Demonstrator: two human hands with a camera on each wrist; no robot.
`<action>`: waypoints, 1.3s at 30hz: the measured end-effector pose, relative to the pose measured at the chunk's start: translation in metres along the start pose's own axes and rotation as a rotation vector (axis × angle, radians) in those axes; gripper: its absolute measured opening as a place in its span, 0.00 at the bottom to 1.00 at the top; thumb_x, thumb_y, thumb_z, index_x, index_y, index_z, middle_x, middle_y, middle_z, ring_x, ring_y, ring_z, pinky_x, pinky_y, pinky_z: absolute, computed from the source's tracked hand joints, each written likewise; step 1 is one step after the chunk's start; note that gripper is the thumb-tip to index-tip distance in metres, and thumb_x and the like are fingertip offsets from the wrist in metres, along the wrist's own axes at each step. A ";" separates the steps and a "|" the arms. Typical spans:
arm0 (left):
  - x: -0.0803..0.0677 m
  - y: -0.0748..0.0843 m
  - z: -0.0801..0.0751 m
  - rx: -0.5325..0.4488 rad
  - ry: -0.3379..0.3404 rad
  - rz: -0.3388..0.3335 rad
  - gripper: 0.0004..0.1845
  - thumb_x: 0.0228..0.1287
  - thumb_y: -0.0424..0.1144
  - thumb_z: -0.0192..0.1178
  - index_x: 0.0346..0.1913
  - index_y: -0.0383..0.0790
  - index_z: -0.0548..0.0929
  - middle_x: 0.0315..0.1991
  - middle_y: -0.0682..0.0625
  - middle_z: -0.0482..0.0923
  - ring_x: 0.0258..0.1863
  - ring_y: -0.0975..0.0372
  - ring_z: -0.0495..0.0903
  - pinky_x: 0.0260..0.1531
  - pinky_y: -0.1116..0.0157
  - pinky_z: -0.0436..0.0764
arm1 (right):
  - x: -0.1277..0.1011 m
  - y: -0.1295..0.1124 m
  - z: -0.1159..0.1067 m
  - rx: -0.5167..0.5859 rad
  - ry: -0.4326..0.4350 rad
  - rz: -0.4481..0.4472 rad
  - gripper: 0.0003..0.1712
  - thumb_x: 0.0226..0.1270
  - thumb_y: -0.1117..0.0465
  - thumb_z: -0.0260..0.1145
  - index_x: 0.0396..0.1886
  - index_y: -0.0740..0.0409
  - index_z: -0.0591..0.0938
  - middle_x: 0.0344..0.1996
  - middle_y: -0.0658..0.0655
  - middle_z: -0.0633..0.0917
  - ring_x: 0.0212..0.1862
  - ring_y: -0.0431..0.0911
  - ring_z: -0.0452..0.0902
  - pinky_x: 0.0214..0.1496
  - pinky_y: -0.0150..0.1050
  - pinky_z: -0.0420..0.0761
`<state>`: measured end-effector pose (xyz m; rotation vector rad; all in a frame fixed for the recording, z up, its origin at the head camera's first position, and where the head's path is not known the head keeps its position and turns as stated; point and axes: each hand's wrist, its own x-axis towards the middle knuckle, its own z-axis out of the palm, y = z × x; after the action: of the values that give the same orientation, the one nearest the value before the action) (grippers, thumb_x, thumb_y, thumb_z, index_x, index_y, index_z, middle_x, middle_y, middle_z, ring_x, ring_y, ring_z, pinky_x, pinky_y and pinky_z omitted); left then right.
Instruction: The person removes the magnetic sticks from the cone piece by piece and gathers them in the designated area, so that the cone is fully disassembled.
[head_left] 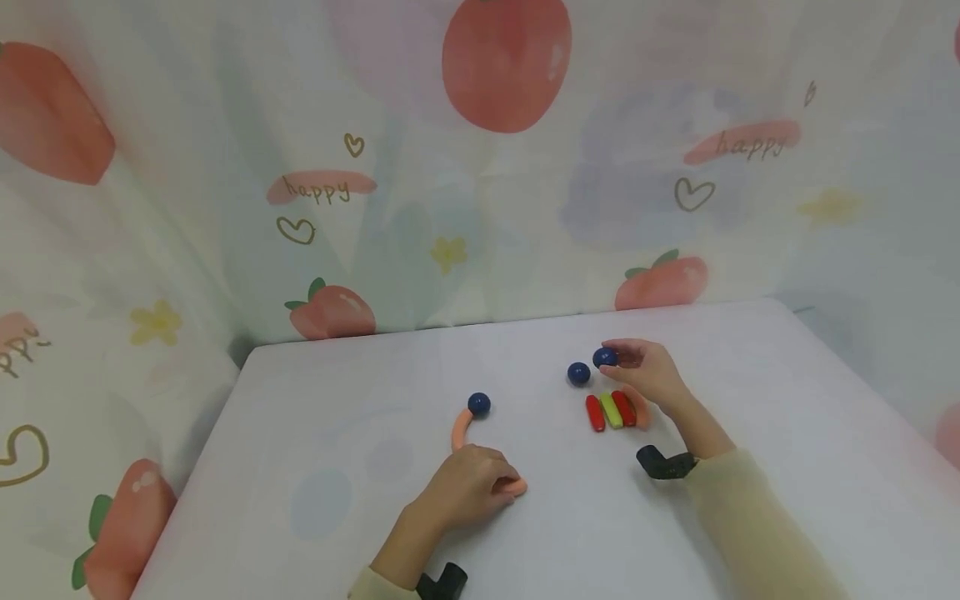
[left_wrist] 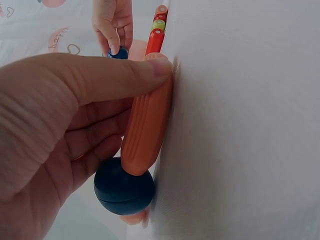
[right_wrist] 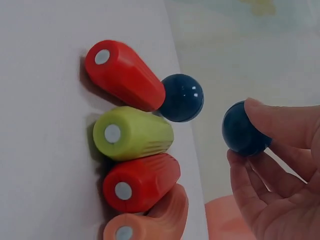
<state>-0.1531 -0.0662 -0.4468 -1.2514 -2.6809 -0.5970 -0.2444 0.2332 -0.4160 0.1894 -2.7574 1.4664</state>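
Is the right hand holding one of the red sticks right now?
No. In the right wrist view the right hand pinches a dark blue ball, while both red sticks lie on the table untouched.

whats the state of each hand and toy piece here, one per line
left hand: grips the near end of the curved orange piece
curved orange piece: flat on the table, a blue ball at its far end
ball on curved piece: touching the piece's tip
right hand: pinches a blue ball
held blue ball: in the fingertips
loose blue ball: resting on the table
red, green, red sticks: lying side by side
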 end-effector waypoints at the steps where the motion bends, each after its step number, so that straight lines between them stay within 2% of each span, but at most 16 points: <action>1: 0.000 0.000 0.000 -0.001 0.003 -0.002 0.04 0.52 0.36 0.67 0.32 0.45 0.87 0.27 0.61 0.81 0.28 0.76 0.75 0.34 0.80 0.71 | 0.002 0.001 0.000 0.002 -0.004 -0.001 0.28 0.60 0.59 0.66 0.57 0.68 0.72 0.50 0.69 0.76 0.51 0.60 0.73 0.51 0.49 0.73; 13: -0.001 -0.001 -0.001 -0.006 -0.010 -0.003 0.06 0.51 0.35 0.68 0.33 0.44 0.87 0.28 0.60 0.81 0.30 0.75 0.76 0.35 0.80 0.72 | 0.012 0.019 0.004 0.026 0.002 0.109 0.29 0.59 0.58 0.67 0.57 0.67 0.72 0.51 0.69 0.76 0.53 0.60 0.71 0.55 0.50 0.71; 20: 0.001 0.000 -0.002 0.003 0.019 0.010 0.04 0.51 0.35 0.67 0.32 0.44 0.87 0.28 0.59 0.82 0.30 0.74 0.78 0.37 0.79 0.72 | 0.018 0.026 0.006 -0.010 -0.052 0.174 0.30 0.59 0.58 0.67 0.58 0.66 0.71 0.54 0.69 0.73 0.56 0.61 0.68 0.55 0.50 0.70; 24: 0.001 0.001 -0.002 -0.001 0.016 0.010 0.04 0.53 0.37 0.66 0.32 0.44 0.87 0.28 0.59 0.82 0.30 0.74 0.78 0.37 0.79 0.72 | 0.019 0.027 0.009 -0.026 -0.069 0.182 0.31 0.59 0.57 0.67 0.59 0.67 0.70 0.54 0.70 0.72 0.55 0.62 0.67 0.55 0.52 0.70; 39: 0.000 0.001 -0.001 -0.007 0.001 -0.005 0.05 0.51 0.35 0.68 0.33 0.45 0.87 0.28 0.60 0.81 0.30 0.75 0.77 0.37 0.79 0.72 | 0.019 0.031 0.014 -0.050 -0.077 0.149 0.30 0.62 0.57 0.64 0.60 0.67 0.68 0.56 0.70 0.71 0.56 0.61 0.66 0.57 0.52 0.68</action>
<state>-0.1523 -0.0659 -0.4460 -1.2457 -2.6843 -0.6080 -0.2660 0.2368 -0.4482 0.0406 -2.9237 1.4490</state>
